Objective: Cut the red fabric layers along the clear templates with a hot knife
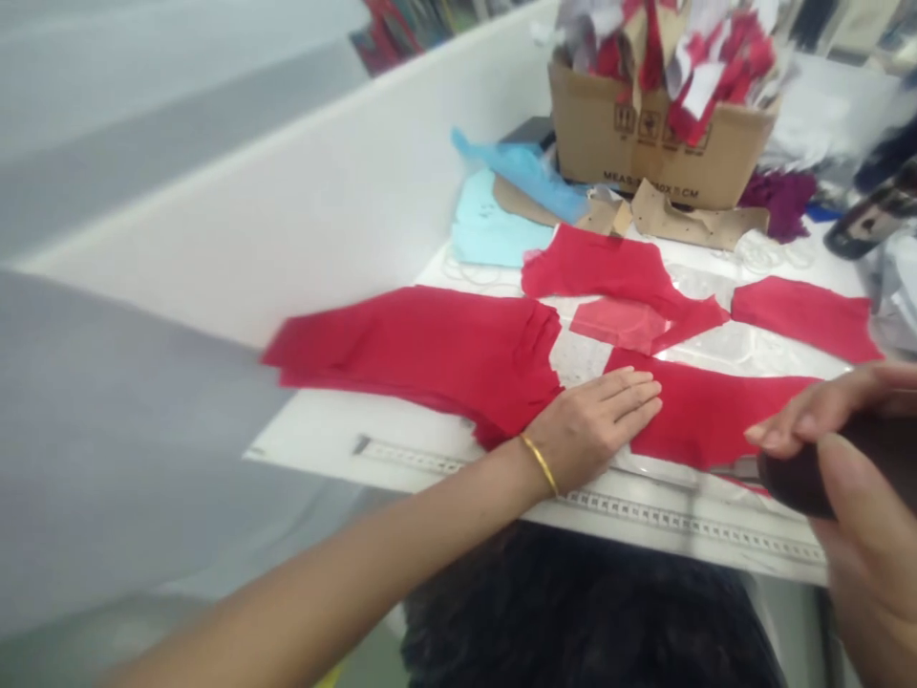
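Observation:
My left hand [594, 425], with a gold bangle at its wrist, lies flat with fingers stretched out over the left end of a red cloth piece [716, 406]. To its left is a layered stack of red cloth [422, 349]. My right hand [860, 459] is closed around a thick black-handled tool [795, 478] at the right edge. A narrow metal part of the tool points left at the near edge of the red piece; its exact kind is not clear. Clear pattern sheets [580, 355] show between the cloth pieces.
A ruler strip [645, 511] runs along the table's front edge. Further back are more red pieces [602, 263], light blue sheets [494, 225], and a cardboard box [659, 143] full of scraps. A white partition [322, 191] borders the left; a dark bottle [870, 215] is at right.

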`<control>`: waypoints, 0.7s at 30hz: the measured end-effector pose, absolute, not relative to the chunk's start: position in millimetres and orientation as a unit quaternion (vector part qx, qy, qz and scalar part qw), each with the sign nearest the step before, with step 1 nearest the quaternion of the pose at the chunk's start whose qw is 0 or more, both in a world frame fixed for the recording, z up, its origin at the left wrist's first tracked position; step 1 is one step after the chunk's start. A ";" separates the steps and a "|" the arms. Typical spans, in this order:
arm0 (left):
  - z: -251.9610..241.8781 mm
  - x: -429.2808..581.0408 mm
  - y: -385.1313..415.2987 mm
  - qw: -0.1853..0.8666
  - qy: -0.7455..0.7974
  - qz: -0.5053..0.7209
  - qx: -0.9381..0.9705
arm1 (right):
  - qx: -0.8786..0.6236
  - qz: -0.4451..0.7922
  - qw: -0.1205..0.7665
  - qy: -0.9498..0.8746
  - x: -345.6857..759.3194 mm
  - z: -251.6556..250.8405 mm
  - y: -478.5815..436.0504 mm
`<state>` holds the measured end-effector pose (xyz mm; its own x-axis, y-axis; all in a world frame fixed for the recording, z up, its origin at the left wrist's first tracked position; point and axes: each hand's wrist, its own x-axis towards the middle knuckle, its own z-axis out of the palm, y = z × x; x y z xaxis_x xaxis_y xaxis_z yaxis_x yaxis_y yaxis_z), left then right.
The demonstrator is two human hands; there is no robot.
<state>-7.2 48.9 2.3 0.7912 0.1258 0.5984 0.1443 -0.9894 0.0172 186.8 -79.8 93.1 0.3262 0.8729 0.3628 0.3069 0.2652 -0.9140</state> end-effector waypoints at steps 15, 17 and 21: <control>-1.2 -6.2 42.5 0.025 -0.096 -0.351 -0.931 | -0.451 0.251 0.629 -0.581 142.6 77.3 -47.6; -2.3 -6.2 42.2 0.024 -0.097 -0.349 -0.932 | -0.448 0.255 0.636 -0.575 142.1 75.6 -46.6; -3.9 -5.4 42.0 0.026 -0.102 -0.349 -0.931 | -0.428 0.265 0.653 -0.565 138.4 71.0 -44.9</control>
<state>-5.4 42.0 -3.9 0.7355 0.1720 0.6554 0.2085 -0.9778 0.0226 138.4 -44.9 71.0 0.2200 0.8306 0.5115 0.1372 0.4928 -0.8592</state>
